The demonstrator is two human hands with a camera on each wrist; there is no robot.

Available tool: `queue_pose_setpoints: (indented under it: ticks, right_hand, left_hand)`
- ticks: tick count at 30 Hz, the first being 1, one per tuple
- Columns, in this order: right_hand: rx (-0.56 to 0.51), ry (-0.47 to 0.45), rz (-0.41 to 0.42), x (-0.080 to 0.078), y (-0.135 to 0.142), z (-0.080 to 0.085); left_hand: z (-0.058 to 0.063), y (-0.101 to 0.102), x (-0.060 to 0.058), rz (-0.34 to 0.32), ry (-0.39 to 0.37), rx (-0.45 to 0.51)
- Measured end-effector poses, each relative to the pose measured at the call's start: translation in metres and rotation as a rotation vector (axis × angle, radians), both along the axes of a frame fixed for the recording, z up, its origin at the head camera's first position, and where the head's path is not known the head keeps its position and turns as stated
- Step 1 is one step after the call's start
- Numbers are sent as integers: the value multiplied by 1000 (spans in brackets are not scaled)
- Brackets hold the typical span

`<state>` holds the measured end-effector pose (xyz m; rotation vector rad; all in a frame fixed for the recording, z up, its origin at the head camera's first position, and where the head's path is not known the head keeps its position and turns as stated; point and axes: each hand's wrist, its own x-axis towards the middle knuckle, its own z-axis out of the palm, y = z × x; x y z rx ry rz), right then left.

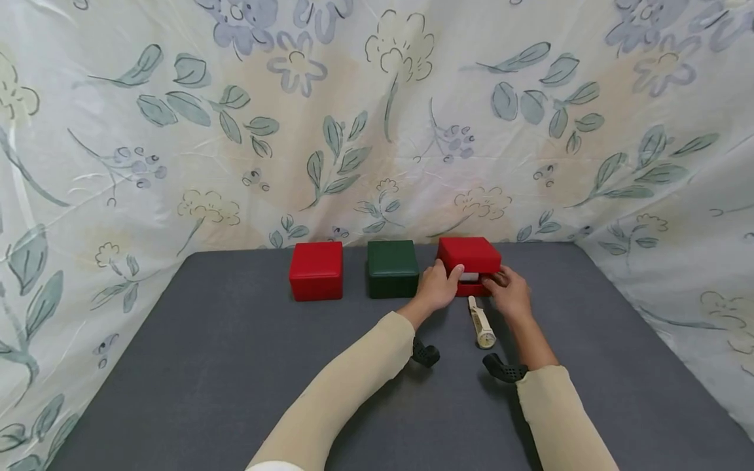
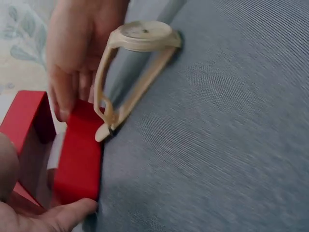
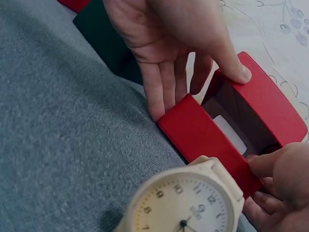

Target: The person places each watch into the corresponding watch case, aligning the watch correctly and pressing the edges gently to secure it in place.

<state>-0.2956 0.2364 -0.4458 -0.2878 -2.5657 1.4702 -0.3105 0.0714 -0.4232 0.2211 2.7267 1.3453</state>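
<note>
A red hinged box [image 1: 469, 254] stands at the back right of the table with its lid part raised. A white insert [image 3: 230, 134] shows inside. My left hand [image 1: 437, 286] holds the box's left side, its thumb on the lid's edge [image 3: 251, 79] and its fingers along the base. On the other side my right hand [image 1: 511, 292] grips the right end, thumb at the front rim in the right wrist view. Just in front of the box lies a cream wristwatch [image 1: 482, 326], dial toward me; its strap forms a loop in the left wrist view [image 2: 104, 87].
Left of the held box stands a dark green box [image 1: 392, 269], close to my left hand. Farther left is another red box [image 1: 316, 271]; both are closed. The grey table [image 1: 235, 366] backs onto a flowered cloth [image 1: 330, 131]. Black wrist straps [image 1: 504, 369] jut out below my hands.
</note>
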Motion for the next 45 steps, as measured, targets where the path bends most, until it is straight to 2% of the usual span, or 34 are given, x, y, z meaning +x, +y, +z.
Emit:
queue_pose_setpoints:
  ticks: [3,5,9,12,16,19,22,25,28,30,33,39,45]
  right_hand:
    - [-29,12,-19,1,1,0]
    - [-54,11,-30,2,0,-1]
    - [-104,5,-59,4,-1,-4]
    - [-148,-1,-64,4,-1,-6]
    - [-173,-5,-69,5,2,-6]
    - [-170,-11,-83,6,4,-6]
    - [-171,-8,-103,5,6,-6]
    - [-182,1,-121,5,8,-8]
    - [-199,5,-137,4,8,-9]
    - [-214,8,-142,3,7,-9]
    - [-203,11,-135,2,3,-9]
    - [-176,14,-105,-1,-6,-6]
    - [-188,12,-107,-1,-6,-6]
  left_hand:
    - [7,5,-4,35,-27,-33]
    - [13,8,-8,68,-76,-16]
    - [25,13,-19,163,-225,99]
    - [31,16,-26,210,-315,175]
    - [33,19,-28,199,-363,205]
    - [32,21,-24,152,-373,215]
    - [30,24,-18,55,-318,131]
    - [26,28,-15,-54,-148,-56]
    - [23,31,-17,-129,39,-238]
    - [21,31,-20,-172,113,-328]
    - [20,30,-25,-204,134,-401]
    - [21,25,-35,-122,104,-500]
    - [22,28,-38,-142,115,-589]
